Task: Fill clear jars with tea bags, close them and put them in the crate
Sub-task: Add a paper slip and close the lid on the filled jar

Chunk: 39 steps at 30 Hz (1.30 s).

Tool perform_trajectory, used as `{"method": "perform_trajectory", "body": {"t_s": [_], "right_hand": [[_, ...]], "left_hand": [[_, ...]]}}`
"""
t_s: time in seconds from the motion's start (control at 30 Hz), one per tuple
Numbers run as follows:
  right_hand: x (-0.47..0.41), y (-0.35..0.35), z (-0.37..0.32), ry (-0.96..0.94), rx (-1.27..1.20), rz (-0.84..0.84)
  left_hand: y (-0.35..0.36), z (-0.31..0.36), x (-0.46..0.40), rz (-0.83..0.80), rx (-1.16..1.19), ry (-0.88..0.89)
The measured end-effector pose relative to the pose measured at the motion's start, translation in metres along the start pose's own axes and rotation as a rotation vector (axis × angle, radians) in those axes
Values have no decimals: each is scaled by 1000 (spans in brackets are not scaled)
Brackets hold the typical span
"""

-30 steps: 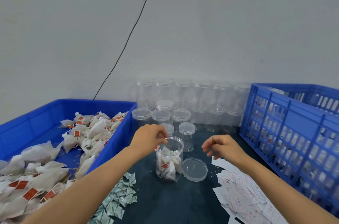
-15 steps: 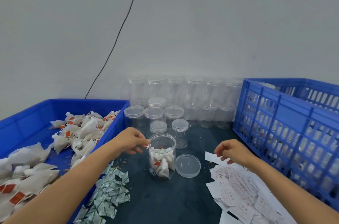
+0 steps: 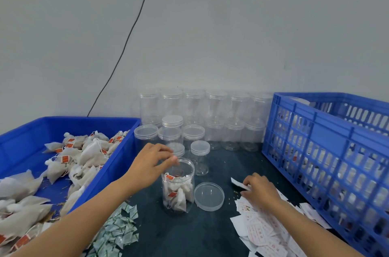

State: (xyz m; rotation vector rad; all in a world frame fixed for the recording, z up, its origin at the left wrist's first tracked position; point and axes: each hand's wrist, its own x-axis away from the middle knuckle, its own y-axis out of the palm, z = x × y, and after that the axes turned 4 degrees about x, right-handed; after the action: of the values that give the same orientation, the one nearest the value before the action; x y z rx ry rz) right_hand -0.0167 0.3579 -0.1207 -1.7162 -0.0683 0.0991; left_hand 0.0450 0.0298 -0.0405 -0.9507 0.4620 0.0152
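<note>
The left hand [image 3: 152, 163] hangs over the mouth of the open jar [image 3: 178, 186], fingers loosely bent, thumb and fingertips close together at the rim; whether they pinch a string or nothing at all I cannot tell. Below that hand the jar stands upright, about half full of tea bags [image 3: 177, 194] with red tags. Its lid [image 3: 209, 196] lies flat just to the right of the jar, between the two hands.

The right hand [image 3: 260, 190] rests on the heap of paper slips [image 3: 265, 229], fingers curled down onto the top slip [image 3: 239, 184] as if picking it up, though the grip itself is hidden under the knuckles.

To do this step well, I would say: tuck any stray string and tag fully inside before reaching for the lid, so nothing gets caught in the thread, and steady the jar when closing it, since it looks light and could tip.

Left of the left hand sits a blue tub [image 3: 63, 128] heaped with more tea bags, and beneath the forearm lies a scatter of small green-and-white sachets [image 3: 117, 233]. Beyond both hands, rows of empty lidded jars [image 3: 214, 118] stand against a plain grey wall with a black cable [image 3: 126, 42] running down it. Right of the right hand is the blue crate [image 3: 328, 151]. The tabletop [image 3: 189, 235] is dark, with crumbs.
</note>
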Motion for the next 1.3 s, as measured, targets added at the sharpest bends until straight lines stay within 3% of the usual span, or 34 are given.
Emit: {"method": "perform_trajectory", "body": {"t_s": [0.1,0.23,0.53,0.63,0.7,0.83,0.9,1.0,1.3], "right_hand": [[-4,4,-1,-55,123,32],[-9,0,0,-101,217,-5],[-6,-6,15,-272,344,-21],[-2,-15,16,-235,331,94],[-2,-26,11,-196,197,222],[0,-67,-29,-185,-515,333],[2,-84,-58,-255,-696,296],[8,-95,-102,-367,-754,137],[6,-71,-161,-455,-307,-63]], "left_hand": [[-2,-10,3,-22,133,-46],[0,-12,6,-179,367,-139],[9,-12,10,-290,271,-170],[8,-11,11,-290,291,-174],[9,-10,12,-284,338,-174],[12,-9,11,-262,407,-208],[13,-9,11,-261,452,-222],[15,-9,12,-268,509,-230],[17,-1,15,-201,508,-210]]}}
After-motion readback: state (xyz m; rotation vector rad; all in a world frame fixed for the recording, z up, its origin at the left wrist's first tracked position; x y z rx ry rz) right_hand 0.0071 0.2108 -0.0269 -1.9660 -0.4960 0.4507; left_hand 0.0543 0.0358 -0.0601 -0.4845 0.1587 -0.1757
